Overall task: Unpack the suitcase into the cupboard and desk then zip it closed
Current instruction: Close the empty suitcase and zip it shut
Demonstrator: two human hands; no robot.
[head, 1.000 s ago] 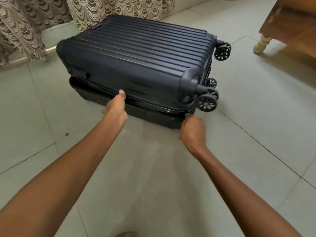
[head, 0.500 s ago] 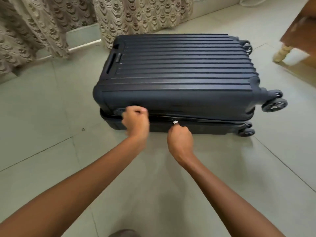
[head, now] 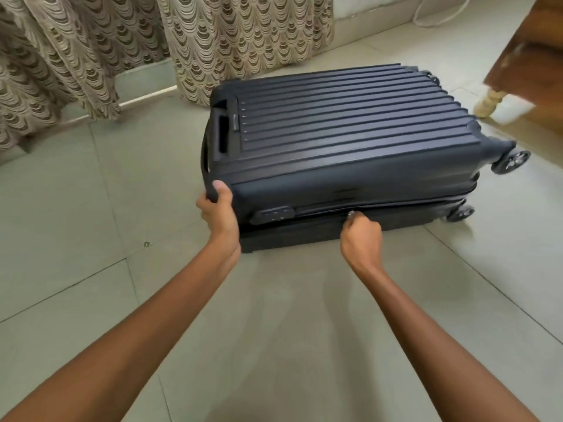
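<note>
A dark blue ribbed hard-shell suitcase (head: 344,132) lies flat on the tiled floor, lid down, wheels to the right. Its two halves meet along the near side, where the seam gapes slightly to the right. My left hand (head: 217,210) grips the near left corner of the lid, thumb on top. My right hand (head: 361,236) pinches a small silver zipper pull (head: 351,213) at the middle of the near seam. A combination lock (head: 272,214) sits on the near side between my hands.
Patterned curtains (head: 213,35) hang behind the suitcase at the back. A wooden furniture piece with a pale turned leg (head: 489,102) stands at the right. A white cable (head: 438,18) lies at the back right. Tiled floor (head: 91,208) surrounds the suitcase.
My left hand has moved from the lock area to the suitcase's left corner. The zipper pull in my right hand has travelled right of the lock along the seam. The view shifted left.
</note>
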